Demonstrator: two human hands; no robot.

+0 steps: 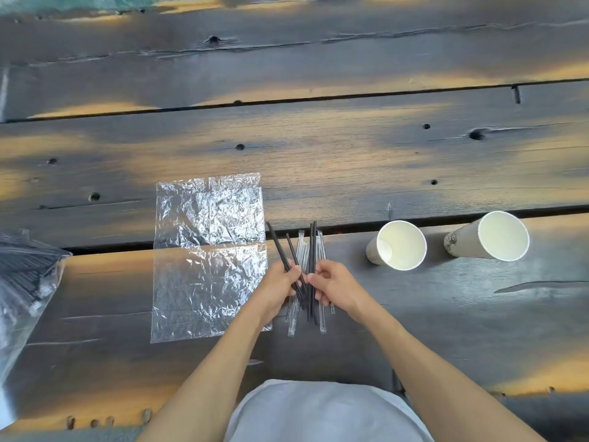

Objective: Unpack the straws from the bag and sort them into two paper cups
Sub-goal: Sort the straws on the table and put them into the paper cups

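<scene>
A flat, empty clear plastic bag (208,256) lies on the dark wooden table. Right beside it is a small heap of straws (310,250): thin black ones and clear-wrapped ones, pointing away from me. My left hand (280,283) grips two black straws that fan out up and to the left. My right hand (331,285) pinches other black straws in the heap, its fingertips close to those of the left. Two white paper cups stand to the right, the nearer cup (398,245) and the farther cup (490,237), both with nothing visible inside.
A second clear bag full of dark straws (25,275) lies at the left edge of the table. Gaps run between the table planks (318,100). My white-clothed lap (325,413) shows at the bottom.
</scene>
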